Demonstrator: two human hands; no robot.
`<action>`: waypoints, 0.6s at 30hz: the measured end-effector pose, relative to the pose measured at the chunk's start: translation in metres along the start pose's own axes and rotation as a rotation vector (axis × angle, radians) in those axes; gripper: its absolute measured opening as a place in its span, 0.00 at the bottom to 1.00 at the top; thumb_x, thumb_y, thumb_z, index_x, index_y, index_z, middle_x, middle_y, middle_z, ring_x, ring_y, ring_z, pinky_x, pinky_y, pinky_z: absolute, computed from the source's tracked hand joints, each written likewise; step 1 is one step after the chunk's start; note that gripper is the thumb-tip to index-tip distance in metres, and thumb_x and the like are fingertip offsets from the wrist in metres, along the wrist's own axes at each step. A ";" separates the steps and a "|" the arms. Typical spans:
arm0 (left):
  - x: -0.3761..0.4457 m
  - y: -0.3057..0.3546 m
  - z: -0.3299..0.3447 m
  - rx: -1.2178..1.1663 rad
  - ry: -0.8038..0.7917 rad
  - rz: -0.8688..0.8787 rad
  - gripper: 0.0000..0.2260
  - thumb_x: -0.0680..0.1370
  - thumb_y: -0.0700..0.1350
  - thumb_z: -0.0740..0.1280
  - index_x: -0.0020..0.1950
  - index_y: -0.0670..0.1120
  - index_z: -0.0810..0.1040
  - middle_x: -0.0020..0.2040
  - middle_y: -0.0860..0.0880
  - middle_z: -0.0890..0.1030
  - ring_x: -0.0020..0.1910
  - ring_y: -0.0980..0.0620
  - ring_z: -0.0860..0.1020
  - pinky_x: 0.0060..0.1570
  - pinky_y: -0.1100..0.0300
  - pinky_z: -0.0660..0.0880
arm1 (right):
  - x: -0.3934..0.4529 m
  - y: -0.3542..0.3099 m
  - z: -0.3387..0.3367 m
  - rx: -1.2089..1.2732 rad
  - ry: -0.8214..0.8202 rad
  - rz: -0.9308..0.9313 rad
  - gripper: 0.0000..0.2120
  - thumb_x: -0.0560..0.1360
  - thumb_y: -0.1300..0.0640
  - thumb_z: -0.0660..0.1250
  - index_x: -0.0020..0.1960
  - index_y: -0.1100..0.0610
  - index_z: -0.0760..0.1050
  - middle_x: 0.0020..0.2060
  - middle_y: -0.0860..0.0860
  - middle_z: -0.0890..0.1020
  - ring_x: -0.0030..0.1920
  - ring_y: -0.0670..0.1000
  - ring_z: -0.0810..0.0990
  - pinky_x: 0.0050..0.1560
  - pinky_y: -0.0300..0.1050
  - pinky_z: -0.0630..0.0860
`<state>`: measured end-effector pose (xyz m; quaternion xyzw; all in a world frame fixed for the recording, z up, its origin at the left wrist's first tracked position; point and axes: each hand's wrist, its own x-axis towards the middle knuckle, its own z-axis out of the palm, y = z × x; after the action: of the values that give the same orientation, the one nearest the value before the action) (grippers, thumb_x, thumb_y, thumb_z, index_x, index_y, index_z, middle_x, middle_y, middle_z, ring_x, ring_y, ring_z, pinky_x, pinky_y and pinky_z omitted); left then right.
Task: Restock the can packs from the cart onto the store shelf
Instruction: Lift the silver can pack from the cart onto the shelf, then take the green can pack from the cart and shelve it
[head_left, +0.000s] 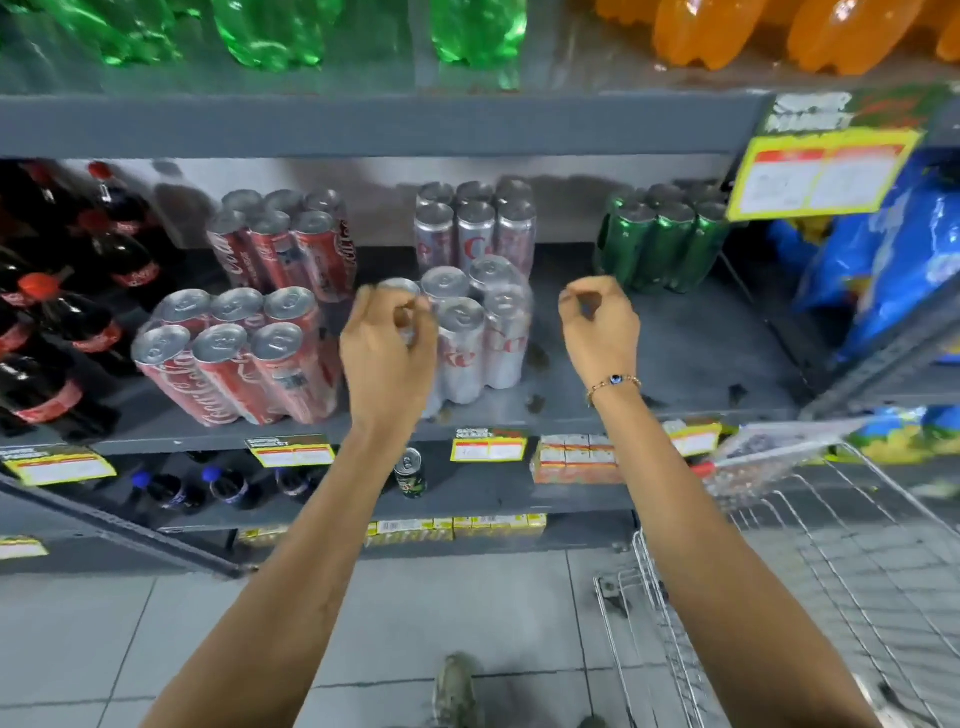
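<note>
A shrink-wrapped pack of silver cans (470, 343) stands on the grey middle shelf (675, 353), in front of another silver pack (475, 228). My left hand (387, 345) is in front of the pack's front-left can with its fingers curled; I cannot see whether it grips the can. My right hand (597, 327), with a bracelet on the wrist, hovers to the right of the pack, apart from it, its fingers curled on nothing. Two red can packs (234, 364) stand to the left and a green can pack (660, 239) at the back right.
Dark cola bottles (52, 312) fill the shelf's left end. Blue bags (893, 260) hang at the right. The wire cart (831, 571) stands at the lower right. Below are a single can (410, 473) and juice cartons (576, 460). Green and orange bottles sit on the shelf above.
</note>
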<state>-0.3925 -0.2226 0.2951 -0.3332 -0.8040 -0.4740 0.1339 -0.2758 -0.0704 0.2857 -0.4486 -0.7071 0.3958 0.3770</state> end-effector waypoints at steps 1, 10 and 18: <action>-0.009 0.013 0.008 -0.101 -0.062 0.026 0.06 0.75 0.41 0.65 0.41 0.40 0.78 0.39 0.45 0.80 0.31 0.50 0.75 0.35 0.63 0.71 | -0.012 0.007 -0.014 0.035 0.038 -0.016 0.07 0.76 0.61 0.63 0.52 0.61 0.77 0.47 0.51 0.82 0.42 0.44 0.76 0.38 0.24 0.68; -0.150 0.136 0.133 -0.408 -0.736 0.042 0.06 0.74 0.45 0.67 0.41 0.45 0.81 0.38 0.51 0.80 0.35 0.59 0.78 0.40 0.66 0.72 | -0.125 0.131 -0.202 0.211 0.387 0.177 0.10 0.74 0.61 0.65 0.42 0.46 0.71 0.38 0.49 0.79 0.42 0.46 0.80 0.42 0.37 0.76; -0.305 0.214 0.235 -0.246 -1.245 0.050 0.08 0.77 0.43 0.64 0.50 0.40 0.80 0.42 0.48 0.81 0.35 0.61 0.75 0.34 0.73 0.68 | -0.204 0.278 -0.324 -0.003 0.544 0.617 0.04 0.75 0.59 0.63 0.43 0.51 0.71 0.40 0.57 0.82 0.43 0.59 0.82 0.46 0.54 0.78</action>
<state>-0.0008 -0.0764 0.1562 -0.5781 -0.6629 -0.2771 -0.3869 0.1699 -0.1101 0.1298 -0.7284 -0.4147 0.3559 0.4133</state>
